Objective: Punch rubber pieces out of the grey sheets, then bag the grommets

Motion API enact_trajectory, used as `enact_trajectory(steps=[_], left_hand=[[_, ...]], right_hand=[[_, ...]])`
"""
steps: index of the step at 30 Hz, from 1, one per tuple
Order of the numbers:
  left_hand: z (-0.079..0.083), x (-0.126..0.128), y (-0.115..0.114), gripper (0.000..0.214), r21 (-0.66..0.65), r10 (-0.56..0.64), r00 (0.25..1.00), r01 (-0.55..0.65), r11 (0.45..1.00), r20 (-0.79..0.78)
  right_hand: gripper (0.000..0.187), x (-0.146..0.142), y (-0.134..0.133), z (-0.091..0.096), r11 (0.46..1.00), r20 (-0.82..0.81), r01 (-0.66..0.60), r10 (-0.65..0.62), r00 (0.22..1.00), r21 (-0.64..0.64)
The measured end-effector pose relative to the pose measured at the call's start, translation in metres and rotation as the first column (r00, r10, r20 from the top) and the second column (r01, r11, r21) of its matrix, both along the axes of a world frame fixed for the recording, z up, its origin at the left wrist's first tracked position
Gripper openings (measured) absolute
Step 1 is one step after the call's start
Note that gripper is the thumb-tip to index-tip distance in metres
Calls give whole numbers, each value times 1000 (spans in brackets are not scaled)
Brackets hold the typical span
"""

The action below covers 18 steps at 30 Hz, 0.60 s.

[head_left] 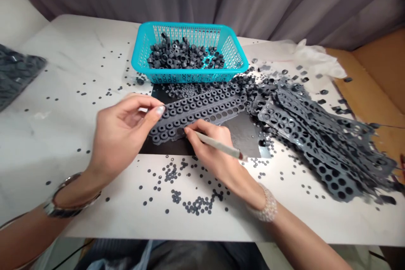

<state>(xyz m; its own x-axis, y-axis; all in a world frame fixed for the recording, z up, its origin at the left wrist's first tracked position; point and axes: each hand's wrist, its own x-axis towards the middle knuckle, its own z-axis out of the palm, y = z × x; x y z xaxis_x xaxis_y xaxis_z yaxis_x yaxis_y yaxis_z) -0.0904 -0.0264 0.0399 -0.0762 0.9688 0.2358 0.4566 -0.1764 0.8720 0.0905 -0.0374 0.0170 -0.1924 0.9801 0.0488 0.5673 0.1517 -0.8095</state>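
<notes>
Dark grey rubber everywhere on this bench, lol. The main thing is a long dark grey rubber strip (202, 107) moulded full of little rings, lying slantwise across a flat black mat (243, 133) in the middle of the white table (79, 71), just in front of the turquoise plastic mesh basket (190, 76).

The left hand (122, 135) has its fingers curled in, with the thumb pressed down on the strip's near-left end and pinching it in place. The right hand (215, 147) grips a thin pale stick (218, 146) like a pen, fingers bunched tight around it, with the tip down on the strip's near edge.

Progress-wise, I'd say this strip is barely started. One stretch toward its right side shows open holes, but most of the rings are still seated. The basket holds a decent heap of loose dark grey rings (183, 55), though it's nowhere near full. Off to the right sits a big tangled pile of emptied grey perforated strips (316, 135), so plenty looks done already. Tiny dark round punch-outs (196, 204) are scattered all over the tabletop, thickest near the front edge.

At the far left edge there's a clear bag of dark grey pieces (15, 71). I can't tell whether those are full strips or not.
</notes>
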Motion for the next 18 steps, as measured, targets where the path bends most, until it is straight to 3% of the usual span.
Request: enact_trajectory(steps=[3, 5, 11, 18], left_hand=[[-8, -4, 7, 12, -307, -81, 952, 175, 935, 296], [-13, -5, 10, 13, -403, -64, 896, 260, 877, 440], [-10, -1, 9, 19, -495, 75, 718, 396, 773, 692], [-2, 4, 6, 20, -545, 260, 547, 461, 700, 796]], right_hand=[[23, 5, 3, 2, 990, -159, 90, -107, 981, -113], [24, 9, 6, 3, 975, -260, 150, -190, 947, -165], [24, 14, 7, 9, 945, -411, 201, -295, 862, -257], [24, 13, 6, 12, 931, -417, 190, -313, 853, -310]])
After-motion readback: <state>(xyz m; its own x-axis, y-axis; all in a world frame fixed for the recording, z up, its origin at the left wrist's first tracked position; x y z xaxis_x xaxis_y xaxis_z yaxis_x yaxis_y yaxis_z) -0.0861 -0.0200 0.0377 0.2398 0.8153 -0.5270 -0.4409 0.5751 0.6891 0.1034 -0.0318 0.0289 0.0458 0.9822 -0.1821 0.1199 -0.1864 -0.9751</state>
